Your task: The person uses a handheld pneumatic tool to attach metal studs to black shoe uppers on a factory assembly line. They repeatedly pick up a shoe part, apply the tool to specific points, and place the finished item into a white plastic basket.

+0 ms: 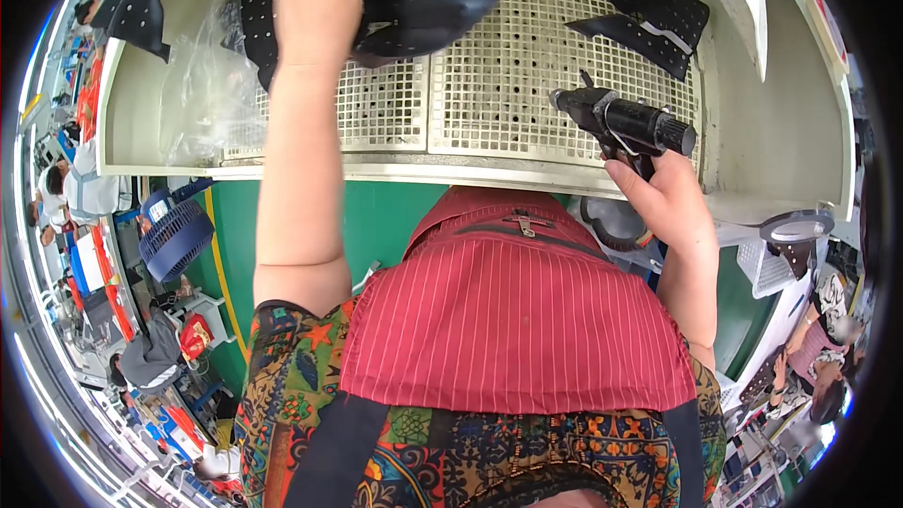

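My right hand (673, 193) is wrapped round the grip of a black spray gun (625, 122), whose nozzle points left over the grated work surface (489, 118). Reaching up and away, my left hand (318, 9) is over black, white-dotted sheet material (259, 14) at the far left. Its fingers are blurred and partly cut off by the upper edge, so whether they grip anything is hidden. Beside that hand lies a larger, dark, glossy sheet piece (428, 0), smeared by motion. More black dotted cut pieces (649, 5) rest on the grate at the far right.
Clear plastic film (202, 94) lies along the left side of the pale tray-like bench (376, 169). Another dotted piece (141, 0) hangs over its left wall. A blue fan (176, 237) stands on the left. Other people (814, 348) work at both sides.
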The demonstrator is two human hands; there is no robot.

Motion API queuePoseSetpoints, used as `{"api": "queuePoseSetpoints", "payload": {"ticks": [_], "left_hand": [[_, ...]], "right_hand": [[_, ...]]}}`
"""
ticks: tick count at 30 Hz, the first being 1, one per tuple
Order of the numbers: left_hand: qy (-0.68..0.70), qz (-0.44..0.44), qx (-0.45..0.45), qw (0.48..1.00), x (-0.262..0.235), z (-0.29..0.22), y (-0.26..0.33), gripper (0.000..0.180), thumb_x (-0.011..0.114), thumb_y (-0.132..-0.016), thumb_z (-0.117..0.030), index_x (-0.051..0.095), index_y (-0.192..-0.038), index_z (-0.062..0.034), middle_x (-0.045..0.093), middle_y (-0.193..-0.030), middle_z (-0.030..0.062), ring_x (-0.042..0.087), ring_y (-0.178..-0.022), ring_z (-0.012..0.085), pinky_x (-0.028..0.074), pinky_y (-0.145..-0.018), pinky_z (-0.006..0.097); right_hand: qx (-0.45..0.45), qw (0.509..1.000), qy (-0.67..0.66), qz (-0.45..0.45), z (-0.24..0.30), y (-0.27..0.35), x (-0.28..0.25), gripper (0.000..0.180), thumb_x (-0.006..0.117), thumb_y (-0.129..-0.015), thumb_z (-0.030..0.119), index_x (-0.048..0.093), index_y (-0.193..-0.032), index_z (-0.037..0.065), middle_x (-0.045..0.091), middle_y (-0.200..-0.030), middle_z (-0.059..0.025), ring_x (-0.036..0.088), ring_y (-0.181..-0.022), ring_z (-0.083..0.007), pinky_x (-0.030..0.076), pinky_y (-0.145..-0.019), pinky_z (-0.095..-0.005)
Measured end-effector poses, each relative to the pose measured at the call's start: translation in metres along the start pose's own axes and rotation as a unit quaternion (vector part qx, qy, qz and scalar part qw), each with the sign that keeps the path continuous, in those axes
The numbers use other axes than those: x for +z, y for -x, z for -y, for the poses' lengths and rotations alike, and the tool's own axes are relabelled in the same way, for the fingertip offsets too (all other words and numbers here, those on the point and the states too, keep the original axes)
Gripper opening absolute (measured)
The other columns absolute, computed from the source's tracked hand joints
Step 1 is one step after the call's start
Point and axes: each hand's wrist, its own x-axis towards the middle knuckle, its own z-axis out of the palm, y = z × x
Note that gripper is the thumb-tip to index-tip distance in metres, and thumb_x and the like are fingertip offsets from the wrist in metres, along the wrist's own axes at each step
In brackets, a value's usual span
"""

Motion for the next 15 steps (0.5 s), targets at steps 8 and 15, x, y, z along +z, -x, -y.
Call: {"api": "queuePoseSetpoints", "payload": {"ticks": [8, 15], "left_hand": [[0.204, 0.091, -0.191, 0.956, 0.041, -0.027, 0.082, 0.03, 0.048, -0.095, -0.021, 0.058, -0.11, 0.003, 0.065, -0.095, 0.0183, 0.063, -0.088, 0.0284, 0.048, -0.081, 0.034], [0.257, 0.064, -0.212, 0.941, 0.029, -0.034, 0.109, 0.029, 0.044, -0.098, -0.019, 0.057, -0.114, 0.0016, 0.063, -0.101, 0.0116, 0.058, -0.091, 0.0181, 0.045, -0.084, 0.029]], "right_hand": [[0.001, 0.999, -0.041, -0.026, -0.007, 0.004, 0.004, 0.026, 0.063, -0.082, 0.016, 0.061, -0.102, -0.001, 0.063, -0.081, -0.0111, 0.058, -0.075, -0.0218, 0.047, -0.071, -0.033], [-0.023, 0.998, -0.055, 0.007, -0.002, -0.022, 0.02, 0.03, 0.063, -0.082, 0.017, 0.059, -0.106, -0.002, 0.064, -0.086, -0.0154, 0.059, -0.079, -0.0254, 0.047, -0.073, -0.0345]]}}
